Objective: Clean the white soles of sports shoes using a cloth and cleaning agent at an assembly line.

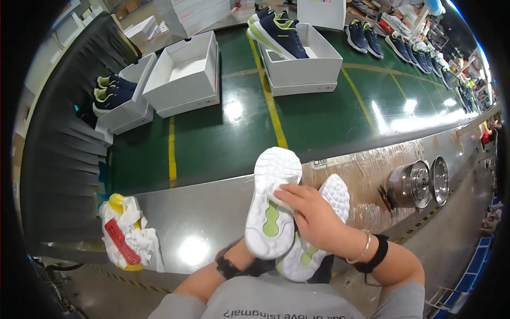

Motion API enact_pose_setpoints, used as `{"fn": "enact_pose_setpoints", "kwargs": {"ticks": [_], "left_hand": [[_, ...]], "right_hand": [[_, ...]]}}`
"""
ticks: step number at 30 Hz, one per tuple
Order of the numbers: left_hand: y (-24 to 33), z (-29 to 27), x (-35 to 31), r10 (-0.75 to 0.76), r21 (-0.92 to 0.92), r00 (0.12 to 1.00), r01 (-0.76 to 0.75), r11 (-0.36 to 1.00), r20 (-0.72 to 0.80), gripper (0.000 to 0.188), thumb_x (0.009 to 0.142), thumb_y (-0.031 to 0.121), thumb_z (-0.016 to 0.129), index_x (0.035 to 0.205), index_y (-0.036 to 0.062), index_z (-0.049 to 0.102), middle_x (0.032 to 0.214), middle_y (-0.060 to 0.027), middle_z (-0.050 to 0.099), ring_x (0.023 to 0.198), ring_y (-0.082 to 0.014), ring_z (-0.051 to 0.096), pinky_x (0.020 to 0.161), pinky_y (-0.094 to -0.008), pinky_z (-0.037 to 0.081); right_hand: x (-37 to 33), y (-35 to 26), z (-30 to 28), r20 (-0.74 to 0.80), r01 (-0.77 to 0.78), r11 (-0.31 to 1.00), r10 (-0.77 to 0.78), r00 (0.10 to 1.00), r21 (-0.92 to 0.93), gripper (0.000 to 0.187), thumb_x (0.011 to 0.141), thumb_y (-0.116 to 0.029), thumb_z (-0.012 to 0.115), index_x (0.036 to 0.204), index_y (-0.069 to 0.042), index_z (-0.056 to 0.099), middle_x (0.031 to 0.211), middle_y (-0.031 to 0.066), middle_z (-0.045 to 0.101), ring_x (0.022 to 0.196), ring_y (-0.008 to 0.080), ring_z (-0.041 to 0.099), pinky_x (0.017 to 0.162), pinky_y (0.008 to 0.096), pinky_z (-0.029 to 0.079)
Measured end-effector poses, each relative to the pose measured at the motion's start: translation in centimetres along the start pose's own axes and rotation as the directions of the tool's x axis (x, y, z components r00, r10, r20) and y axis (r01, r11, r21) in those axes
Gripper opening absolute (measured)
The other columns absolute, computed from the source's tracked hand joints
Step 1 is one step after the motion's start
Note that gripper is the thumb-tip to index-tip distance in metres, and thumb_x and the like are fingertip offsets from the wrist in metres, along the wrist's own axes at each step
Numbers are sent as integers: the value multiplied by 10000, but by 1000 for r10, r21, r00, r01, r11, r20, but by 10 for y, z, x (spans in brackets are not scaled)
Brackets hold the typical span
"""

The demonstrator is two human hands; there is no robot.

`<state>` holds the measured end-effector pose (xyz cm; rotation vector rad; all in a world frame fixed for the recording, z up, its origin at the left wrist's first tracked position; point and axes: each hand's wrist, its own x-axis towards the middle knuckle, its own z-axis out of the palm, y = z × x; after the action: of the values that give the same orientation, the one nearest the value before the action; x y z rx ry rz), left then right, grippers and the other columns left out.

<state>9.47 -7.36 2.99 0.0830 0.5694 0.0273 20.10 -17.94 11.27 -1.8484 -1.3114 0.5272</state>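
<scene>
Two sneakers are tipped up in front of me, their white soles with green inlays facing me. The left sneaker stands higher and overlaps the right sneaker. From below, my left hand reaches behind the left sneaker and holds it up; its fingers are hidden by the sole. My right hand lies across the left sneaker's sole, fingers bent and pressing a small white cloth against the middle of it. The cloth is mostly covered by the fingers.
Beyond the metal ledge runs a green belt. On it stand an open white box, a box with navy sneakers and more shoes. Crumpled white rags lie left, a steel pot right.
</scene>
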Motion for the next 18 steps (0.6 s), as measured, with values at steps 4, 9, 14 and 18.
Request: {"fn": "enact_pose_setpoints", "kwargs": {"ticks": [4, 9, 14, 18], "left_hand": [[11, 0, -20, 56, 119, 998, -59, 991, 33, 277, 918, 173, 484, 1143, 63, 601, 952, -70, 665, 1036, -204, 594, 896, -343, 471], [55, 4, -60, 302, 650, 937, -342, 679, 177, 344, 848, 71, 557, 1191, 85, 577, 1061, -79, 633, 1054, -186, 578, 911, -336, 460], [109, 31, -95, 509, 875, 758, -484, 18, 408, 487, 778, -30, 630, 1239, 107, 552, 1170, -89, 601, 1072, -168, 562, 926, -329, 449], [207, 133, -104, 458, 890, 874, -330, 316, 161, 383, 754, 198, 733, 1106, 95, 623, 977, -38, 666, 825, -122, 638, 678, -296, 526]], "right_hand": [[-33, -30, -15, 89, 46, 999, -47, 995, 6, 525, 711, 96, 484, 1211, -55, 527, 1235, 168, 496, 1067, 369, 463, 947, 422, 386], [-56, -68, -35, 177, 168, 986, -163, 971, -14, 592, 685, 99, 485, 1252, -69, 507, 1232, 169, 497, 1043, 369, 469, 947, 420, 380], [-92, -76, -34, -106, 14, 980, 7, 994, 196, 338, 844, 63, 493, 1162, -11, 577, 1183, 163, 572, 1116, 281, 530, 957, 333, 387], [-108, -40, -28, -287, -60, 972, 125, 950, 226, 328, 881, 40, 482, 1199, 6, 555, 1215, 140, 566, 1139, 227, 516, 971, 301, 365]]}}
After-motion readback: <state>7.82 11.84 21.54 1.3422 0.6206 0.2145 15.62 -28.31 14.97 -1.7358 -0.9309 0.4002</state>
